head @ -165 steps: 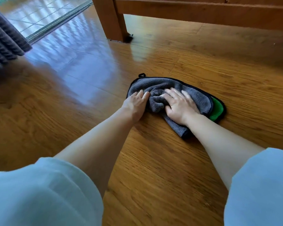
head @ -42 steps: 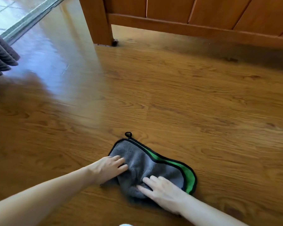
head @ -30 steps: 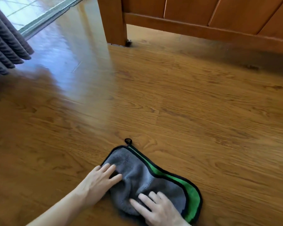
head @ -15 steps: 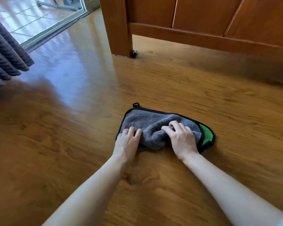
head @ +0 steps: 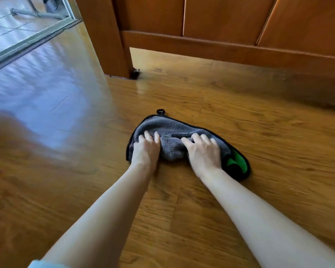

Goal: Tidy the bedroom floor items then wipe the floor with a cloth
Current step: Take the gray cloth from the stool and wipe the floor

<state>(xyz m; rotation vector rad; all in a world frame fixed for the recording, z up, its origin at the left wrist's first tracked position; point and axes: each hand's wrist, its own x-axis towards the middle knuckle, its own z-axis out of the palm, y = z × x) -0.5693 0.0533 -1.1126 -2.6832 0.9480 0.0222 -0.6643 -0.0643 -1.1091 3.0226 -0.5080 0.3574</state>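
Note:
A grey cloth [head: 174, 128] with black trim and a green underside showing at its right end lies bunched on the wooden floor [head: 259, 142]. A small black hanging loop [head: 160, 111] sticks out at its far edge. My left hand [head: 146, 149] presses on the cloth's left part, fingers pointing away from me. My right hand [head: 203, 153] presses on its right part with fingers spread. A fold of cloth is pushed up between the two hands. Both forearms reach forward from the bottom of the view.
A wooden bed frame [head: 230, 49] runs across the back, its leg [head: 108, 41] standing on the floor just beyond and left of the cloth. A sliding-door track [head: 27, 45] and a tiled area lie at the far left.
Both hands have pushed the cloth forward across the floor, away from me and toward the bed frame. The cloth has bunched up between them.

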